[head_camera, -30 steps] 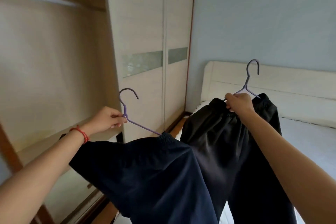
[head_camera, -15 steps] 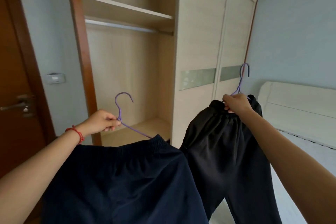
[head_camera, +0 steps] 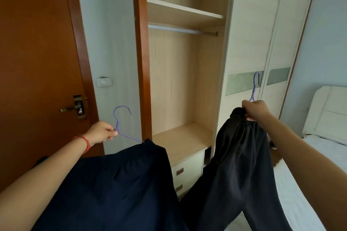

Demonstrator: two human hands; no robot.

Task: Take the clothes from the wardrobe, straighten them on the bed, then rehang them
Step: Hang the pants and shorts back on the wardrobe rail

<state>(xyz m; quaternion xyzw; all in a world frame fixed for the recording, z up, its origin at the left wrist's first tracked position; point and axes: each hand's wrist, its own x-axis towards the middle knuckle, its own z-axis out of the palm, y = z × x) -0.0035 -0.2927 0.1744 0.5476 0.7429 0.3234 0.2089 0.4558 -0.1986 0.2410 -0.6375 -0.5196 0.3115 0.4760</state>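
Person faces the open wardrobe bay [head_camera: 185, 84], one hanger per hand, both garments already hung on them, so this reads as the rehang stage. Left hand [head_camera: 102, 131] is pinched narrow on the neck of a purple hanger [head_camera: 120, 124], just below the hook; navy trousers [head_camera: 120, 189] drape from it, waistband bunched toward the far end of the wire. Gripping at the neck leaves the hook free and pointing up, which is what it needs to go over the rail [head_camera: 182, 30]. Right hand [head_camera: 256, 109] is closed around the neck of a second purple hanger [head_camera: 255, 85] together with a fistful of the black trousers' [head_camera: 242, 165] waistband, probably clamped that way so the fabric does not slide off the wire while carried. Its hook also stands clear above the fist. Rail is bare, running across the bay just under the shelf [head_camera: 184, 12], and sits well above both hooks, so both arms have to lift. Both garments hang in front of the bay, near the bed [head_camera: 308, 174] on the right. Drawers [head_camera: 187, 170] are below the bay floor. Risk, as a guess: the navy pair looks off-centre on its hanger and may slip once hung.
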